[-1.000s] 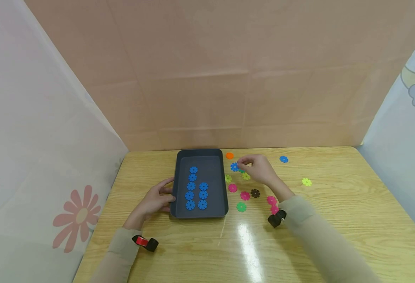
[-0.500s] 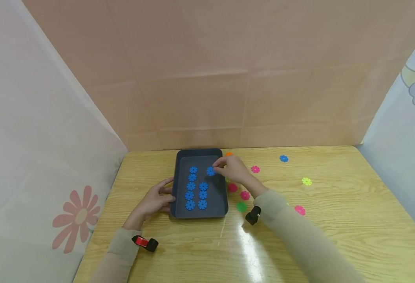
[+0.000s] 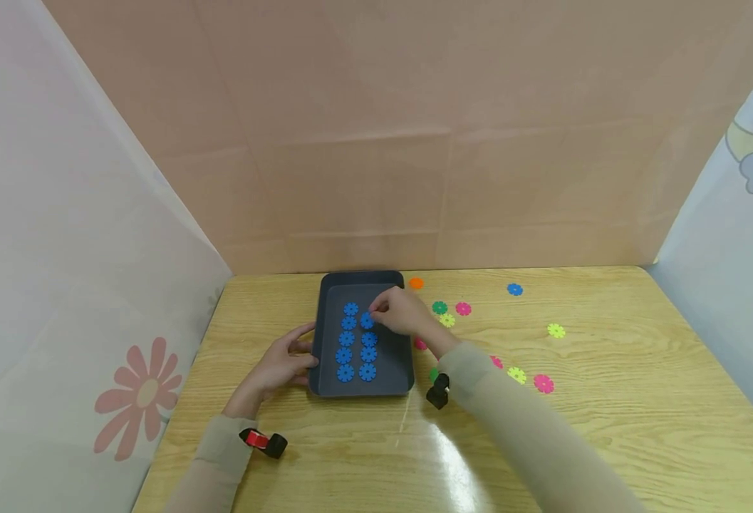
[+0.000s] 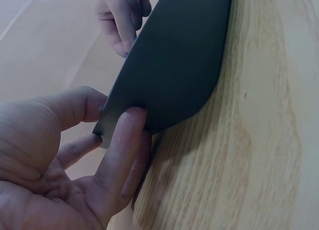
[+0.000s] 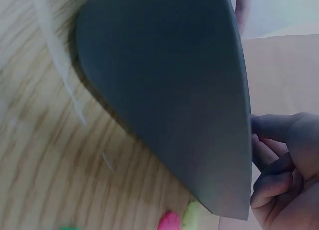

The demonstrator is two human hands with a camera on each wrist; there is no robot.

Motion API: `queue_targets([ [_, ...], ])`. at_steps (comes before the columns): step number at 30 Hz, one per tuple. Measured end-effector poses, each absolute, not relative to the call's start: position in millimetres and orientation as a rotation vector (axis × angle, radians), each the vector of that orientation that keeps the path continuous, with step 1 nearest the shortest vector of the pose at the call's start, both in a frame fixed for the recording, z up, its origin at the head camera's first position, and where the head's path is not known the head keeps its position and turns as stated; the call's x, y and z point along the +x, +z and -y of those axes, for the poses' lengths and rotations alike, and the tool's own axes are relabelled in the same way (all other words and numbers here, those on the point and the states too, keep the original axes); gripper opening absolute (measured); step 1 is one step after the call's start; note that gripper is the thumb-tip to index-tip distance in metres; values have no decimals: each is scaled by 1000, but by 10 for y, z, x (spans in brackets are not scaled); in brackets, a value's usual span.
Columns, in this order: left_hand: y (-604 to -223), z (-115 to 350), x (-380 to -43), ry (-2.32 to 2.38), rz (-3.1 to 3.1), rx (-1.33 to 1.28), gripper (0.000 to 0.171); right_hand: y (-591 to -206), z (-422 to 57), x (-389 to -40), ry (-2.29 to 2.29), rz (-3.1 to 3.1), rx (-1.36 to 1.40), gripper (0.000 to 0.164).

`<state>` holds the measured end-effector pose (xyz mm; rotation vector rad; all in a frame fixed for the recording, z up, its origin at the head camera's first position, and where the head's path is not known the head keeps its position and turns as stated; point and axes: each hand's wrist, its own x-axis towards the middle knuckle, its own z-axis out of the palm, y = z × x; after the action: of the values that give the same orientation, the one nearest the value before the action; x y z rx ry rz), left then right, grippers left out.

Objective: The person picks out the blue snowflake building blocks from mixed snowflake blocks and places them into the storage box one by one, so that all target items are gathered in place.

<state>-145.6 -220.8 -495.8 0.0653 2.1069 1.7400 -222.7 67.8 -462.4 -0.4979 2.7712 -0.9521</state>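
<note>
A dark grey tray (image 3: 389,381) lies on the table with two columns of blue notched snowflake discs (image 3: 345,372) in it. My left hand (image 3: 281,365) grips the tray's left side; in the left wrist view the thumb and fingers (image 4: 124,145) pinch its wall. Over the tray, my right hand (image 3: 400,312) pinches a blue disc (image 3: 367,320) at the top of the right-hand column. Whether that disc touches the tray floor I cannot tell. From the right wrist, the tray wall (image 5: 169,90) hides the disc and part of the fingertips.
Right of the tray lie loose discs: orange (image 3: 417,283), dark green (image 3: 439,307), pink (image 3: 463,308), yellow (image 3: 556,330) and a blue one (image 3: 515,289) farther off. The right forearm covers some. A fabric backdrop (image 3: 363,192) stands behind the table.
My right hand has carried a blue disc leftward from the loose pile into the tray, then down to the top of the right column. The left hand has stayed put on the tray.
</note>
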Motion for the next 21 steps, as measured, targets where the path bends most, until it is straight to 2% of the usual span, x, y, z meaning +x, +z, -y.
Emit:
queue_targets([
  [13,-4957,2196,-1451,1737,-2111,61,76,-4621,-636,-2221,-818,-2848,-506,12],
  [21,-5003,2206,-1470,1740,-2104,20,77,-4570,-750,-2215,-941,-2809,-456,14],
])
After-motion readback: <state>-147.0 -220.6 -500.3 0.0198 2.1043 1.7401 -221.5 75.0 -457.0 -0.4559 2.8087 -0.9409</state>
